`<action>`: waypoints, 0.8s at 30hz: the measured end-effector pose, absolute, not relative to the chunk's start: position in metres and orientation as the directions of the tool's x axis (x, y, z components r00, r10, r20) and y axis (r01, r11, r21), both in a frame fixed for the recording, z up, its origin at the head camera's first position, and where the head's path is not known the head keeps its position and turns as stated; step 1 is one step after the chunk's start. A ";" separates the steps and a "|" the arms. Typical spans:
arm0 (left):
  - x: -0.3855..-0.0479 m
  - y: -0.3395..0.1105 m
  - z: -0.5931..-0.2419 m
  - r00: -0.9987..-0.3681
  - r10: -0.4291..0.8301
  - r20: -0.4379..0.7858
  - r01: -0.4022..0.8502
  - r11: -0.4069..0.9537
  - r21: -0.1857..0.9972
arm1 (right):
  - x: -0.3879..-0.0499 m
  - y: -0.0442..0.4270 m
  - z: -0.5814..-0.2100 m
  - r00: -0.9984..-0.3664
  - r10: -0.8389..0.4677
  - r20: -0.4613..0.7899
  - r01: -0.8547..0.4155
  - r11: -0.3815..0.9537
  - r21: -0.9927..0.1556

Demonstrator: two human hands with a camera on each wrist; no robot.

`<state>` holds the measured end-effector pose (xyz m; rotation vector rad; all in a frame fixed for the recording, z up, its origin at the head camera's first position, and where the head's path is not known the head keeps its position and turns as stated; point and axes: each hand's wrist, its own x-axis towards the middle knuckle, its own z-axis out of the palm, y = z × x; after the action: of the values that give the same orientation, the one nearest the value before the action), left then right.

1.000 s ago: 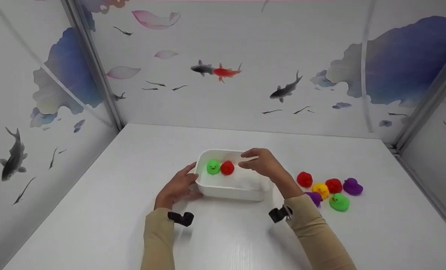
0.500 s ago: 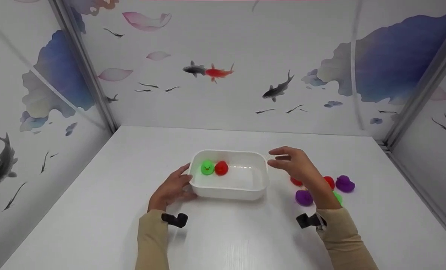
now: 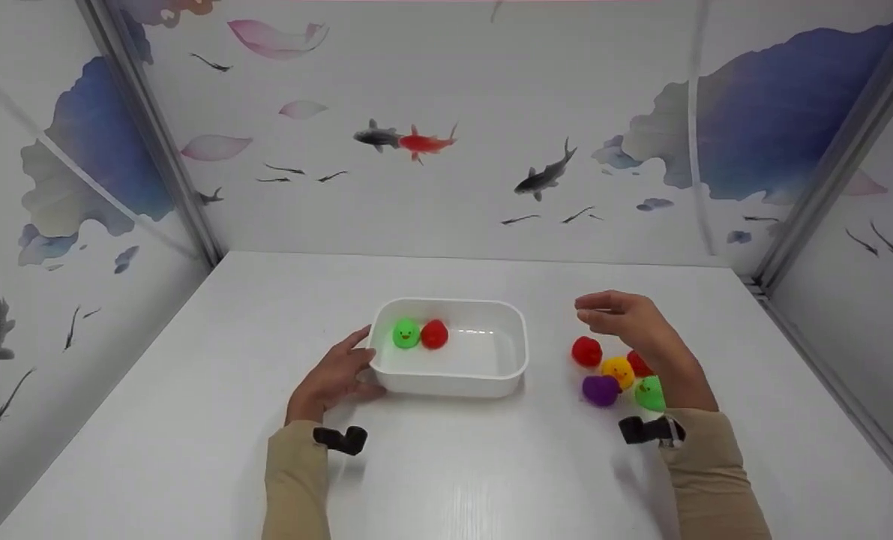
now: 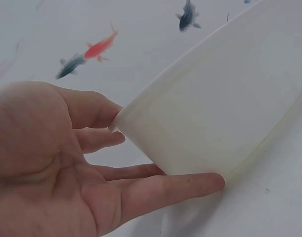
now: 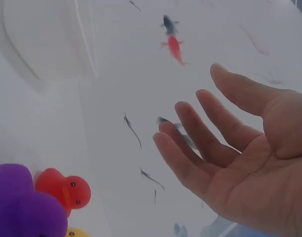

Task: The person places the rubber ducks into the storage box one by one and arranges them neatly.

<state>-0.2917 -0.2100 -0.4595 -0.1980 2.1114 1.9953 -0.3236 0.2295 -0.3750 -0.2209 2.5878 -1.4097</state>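
Observation:
In the head view, a white plastic tub (image 3: pixel 447 384) holds a green rubber duck (image 3: pixel 406 334) and a red rubber duck (image 3: pixel 434 334) side by side at its left end. My left hand (image 3: pixel 334 379) holds the tub's left end. The left wrist view shows the thumb at the rim, with the other fingers spread along the outside wall. Above the loose rubber ducks right of the tub, my right hand (image 3: pixel 637 330) hangs with relaxed fingers and holds nothing. Below it lie a red duck (image 3: pixel 586 352), a yellow duck (image 3: pixel 617 371) and a purple duck (image 3: pixel 601 391).
Another green duck (image 3: pixel 649 393) and another red duck (image 3: pixel 639 363) are partly hidden by my right wrist. The white table (image 3: pixel 446 472) is enclosed at the back and sides by white panels (image 3: pixel 416 217) printed with fish and petals.
My right hand has moved right, from over the tub to above the loose ducks. The left hand stays at the tub's left end. The head view has shifted slightly to the right.

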 end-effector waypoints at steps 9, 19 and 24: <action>-0.295 -0.211 -0.457 -0.964 0.074 -0.256 -0.251 0.066 0.966 | -0.325 0.276 -0.374 -0.981 -0.167 -0.098 0.003 0.493 -0.870; -0.292 -0.213 -0.462 -0.966 0.079 -0.245 -0.245 0.017 0.969 | -0.329 0.312 -0.391 -0.998 -0.061 0.031 -0.057 0.501 -0.864; -0.290 -0.213 -0.464 -0.967 0.083 -0.242 -0.244 -0.014 0.970 | -0.329 0.327 -0.403 -1.000 -0.024 0.008 -0.019 0.514 -0.857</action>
<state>-0.2900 -0.2127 -0.4635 -0.1709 2.0289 2.0797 -0.3289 0.3271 -0.4032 -0.0386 2.7300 -1.5454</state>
